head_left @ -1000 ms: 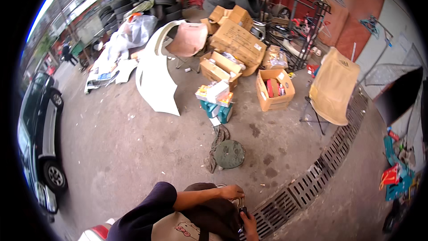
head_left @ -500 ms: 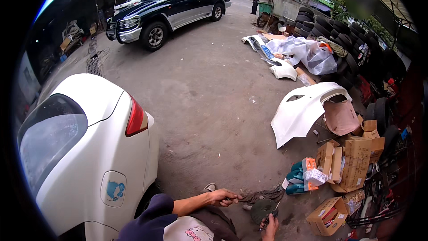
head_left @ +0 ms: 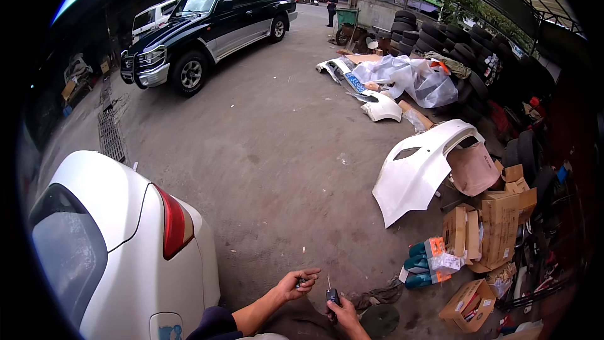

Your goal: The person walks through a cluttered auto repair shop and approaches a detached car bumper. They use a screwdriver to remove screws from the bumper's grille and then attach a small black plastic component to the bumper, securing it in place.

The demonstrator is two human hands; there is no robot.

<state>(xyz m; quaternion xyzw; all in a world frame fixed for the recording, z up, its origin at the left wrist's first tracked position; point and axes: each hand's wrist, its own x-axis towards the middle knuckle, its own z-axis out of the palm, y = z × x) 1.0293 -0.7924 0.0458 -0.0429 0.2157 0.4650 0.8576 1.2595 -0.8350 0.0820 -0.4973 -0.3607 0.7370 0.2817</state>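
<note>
My right hand (head_left: 343, 311) is closed round a black car key (head_left: 332, 296), its thin metal blade pointing up and away from me. Just left of it, my left hand (head_left: 297, 284) has its fingers curled round a small dark, partly shiny thing, too small to name; the index finger stretches toward the key. Both hands are apart, above my dark-clothed lap. Beside my right hand lie a dark crumpled rag (head_left: 379, 296) and a round dark disc-like thing (head_left: 380, 321), perhaps a stool top.
A white car (head_left: 132, 245) stands close on my left. To the right are teal bottles (head_left: 417, 264), cardboard boxes (head_left: 500, 226) and a loose white bumper (head_left: 418, 167). Farther off are a dark off-road car (head_left: 214, 25), stacked tyres (head_left: 434, 34) and a standing person (head_left: 331, 7).
My right hand has come left and up from over the round disc, bringing the key near my left hand. My left hand has shifted slightly left. The whole view has tilted and shifted.
</note>
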